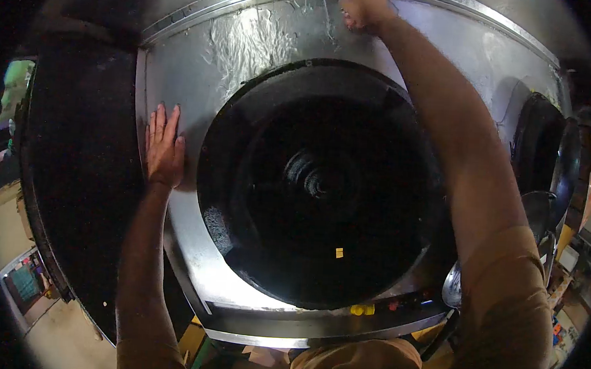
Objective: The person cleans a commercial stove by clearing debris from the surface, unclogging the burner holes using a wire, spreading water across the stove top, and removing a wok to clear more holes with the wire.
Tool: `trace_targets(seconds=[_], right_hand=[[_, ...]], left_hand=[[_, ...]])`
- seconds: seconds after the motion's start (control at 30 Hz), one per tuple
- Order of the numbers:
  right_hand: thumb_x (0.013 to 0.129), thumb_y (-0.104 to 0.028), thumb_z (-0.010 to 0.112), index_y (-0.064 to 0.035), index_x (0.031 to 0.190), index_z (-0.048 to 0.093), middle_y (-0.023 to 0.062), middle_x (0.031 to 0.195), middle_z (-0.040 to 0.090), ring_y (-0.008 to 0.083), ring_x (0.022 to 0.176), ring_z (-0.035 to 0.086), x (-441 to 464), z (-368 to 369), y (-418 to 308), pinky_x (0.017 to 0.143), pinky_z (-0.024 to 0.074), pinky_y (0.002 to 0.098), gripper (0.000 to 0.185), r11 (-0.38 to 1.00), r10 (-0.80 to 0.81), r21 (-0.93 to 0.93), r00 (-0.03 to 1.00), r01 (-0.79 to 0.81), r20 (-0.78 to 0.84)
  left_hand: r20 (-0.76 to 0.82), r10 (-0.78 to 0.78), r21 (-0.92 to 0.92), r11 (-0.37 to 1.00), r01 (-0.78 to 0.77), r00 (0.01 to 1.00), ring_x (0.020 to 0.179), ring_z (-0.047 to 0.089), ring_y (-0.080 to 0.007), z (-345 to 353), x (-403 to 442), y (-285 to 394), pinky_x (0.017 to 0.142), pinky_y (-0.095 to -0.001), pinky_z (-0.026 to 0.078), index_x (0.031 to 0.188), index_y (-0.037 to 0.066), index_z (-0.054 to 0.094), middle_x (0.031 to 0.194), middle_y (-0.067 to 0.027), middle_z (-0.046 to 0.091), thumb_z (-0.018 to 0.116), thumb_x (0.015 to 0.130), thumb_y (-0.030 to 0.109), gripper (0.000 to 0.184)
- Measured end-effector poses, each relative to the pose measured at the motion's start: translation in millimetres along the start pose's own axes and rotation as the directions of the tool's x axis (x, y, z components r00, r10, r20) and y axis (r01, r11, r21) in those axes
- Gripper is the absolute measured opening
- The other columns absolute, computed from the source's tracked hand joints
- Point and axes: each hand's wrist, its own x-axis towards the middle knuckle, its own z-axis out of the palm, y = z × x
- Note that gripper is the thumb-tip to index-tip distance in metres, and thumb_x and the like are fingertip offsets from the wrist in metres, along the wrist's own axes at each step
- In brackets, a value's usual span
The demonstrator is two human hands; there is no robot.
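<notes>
My left hand (164, 147) lies flat on the left edge of the stainless steel stove top (187, 78), fingers stretched out, holding nothing. At the far back of the steel, my right hand (366, 9) is closed near the raised rim. Whatever its curled fingers may hold is hidden. Between my arms sits a large round black wok (325, 246), with ring-shaped glints at its centre and a small yellow patch low on its inside. The steel behind the wok is wet, with streaks of liquid shining at the back left.
A black surface (76, 166) borders the steel on the left. Dark pans (541, 144) stand at the right, partly behind my right arm. A metal ladle bowl (452, 286) is beside my right elbow. Yellow knobs (362, 309) sit along the front edge.
</notes>
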Motion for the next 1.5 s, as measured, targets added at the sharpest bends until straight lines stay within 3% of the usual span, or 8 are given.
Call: trace_targets(seconds=[0.1,0.17,0.6,0.67,0.9,1.1,1.17,1.5], right_hand=[[0.078,-0.023,0.063,-0.0087,0.066,0.067,0.0137,0.066,0.065,0.03,0.062,0.064,-13,-8,-5,0.057,0.0484,0.0452,0.019,0.992,-0.108,0.072,0.993,0.105,0.037],[0.088,-0.018,0.062,-0.0027,0.08,0.063,0.003,0.063,0.056,0.0107,0.05,0.051,-33,-11,-10,0.045,0.0412,0.0281,0.018,-0.023,0.286,0.945,0.903,-0.327,0.32],[0.081,-0.019,0.06,-0.005,0.072,0.066,0.0142,0.066,0.064,0.0267,0.061,0.063,-70,-9,13,0.059,0.0497,0.0435,0.017,0.03,0.333,0.922,0.873,-0.387,0.356],[0.082,-0.014,0.059,-0.0039,0.077,0.065,0.0097,0.062,0.061,0.0208,0.06,0.06,-62,-15,15,0.057,0.0493,0.042,0.013,0.693,0.304,0.679,0.952,-0.243,0.03],[0.081,-0.011,0.061,-0.0044,0.073,0.063,0.007,0.063,0.059,0.018,0.06,0.056,-54,-17,10,0.056,0.0473,0.0402,0.01,0.011,0.376,0.927,0.86,-0.375,0.344],[0.083,-0.007,0.062,-0.005,0.074,0.063,0.0033,0.064,0.057,0.0175,0.057,0.052,-72,-14,31,0.05,0.0422,0.0392,0.009,0.839,0.072,0.542,0.996,-0.033,-0.05],[0.084,-0.01,0.062,-0.0068,0.073,0.061,0.0038,0.061,0.053,0.0172,0.054,0.049,-71,-15,27,0.048,0.041,0.0402,0.012,-0.099,0.311,0.936,0.883,-0.339,0.352],[0.087,-0.018,0.056,-0.0101,0.072,0.057,0.0057,0.059,0.047,0.0224,0.052,0.047,-51,38,45,0.047,0.0362,0.0428,0.017,-0.545,0.124,0.787,0.901,-0.288,0.416]], left_hand=[[-0.014,0.013,-0.008,1.0,-0.013,1.0,0.148,0.015,-0.0371,2,-1,-2,0.12,-0.0471,0.014,0.153,0.019,0.031,0.161,-0.0156,0.018,0.049,0.092,0.014,0.064],[-0.031,0.022,-0.018,1.0,-0.022,0.999,0.148,0.015,-0.0373,3,1,-4,0.12,-0.0471,0.014,0.153,0.019,0.031,0.161,-0.0158,0.019,0.048,0.092,0.014,0.064],[-0.03,0.05,0.016,0.999,-0.049,0.998,0.146,0.019,-0.0398,3,1,-2,0.12,-0.048,0.014,0.152,0.016,0.033,0.16,-0.0186,0.021,0.043,0.093,0.022,0.06],[-0.019,0.04,0.007,0.999,-0.04,0.999,0.146,0.019,-0.0399,4,2,-3,0.12,-0.0481,0.014,0.152,0.016,0.033,0.159,-0.0188,0.021,0.043,0.093,0.023,0.06],[-0.03,0.05,-0.013,0.999,-0.05,0.998,0.147,0.017,-0.0398,6,2,-5,0.12,-0.0489,0.012,0.152,0.015,0.032,0.159,-0.0189,0.022,0.041,0.094,0.025,0.06],[-0.037,0.079,-0.025,0.996,-0.08,0.996,0.147,0.016,-0.0396,5,1,-6,0.12,-0.0486,0.011,0.153,0.014,0.031,0.159,-0.0203,0.022,0.038,0.096,0.027,0.059],[-0.038,0.082,-0.032,0.996,-0.084,0.996,0.147,0.016,-0.0397,6,2,-7,0.12,-0.0487,0.011,0.153,0.013,0.031,0.159,-0.0207,0.022,0.036,0.096,0.028,0.058],[-0.048,0.101,-0.064,0.993,-0.104,0.994,0.148,0.015,-0.0387,6,3,-6,0.12,-0.0484,0.01,0.153,0.011,0.031,0.159,-0.0213,0.021,0.031,0.1,0.042,0.061]])
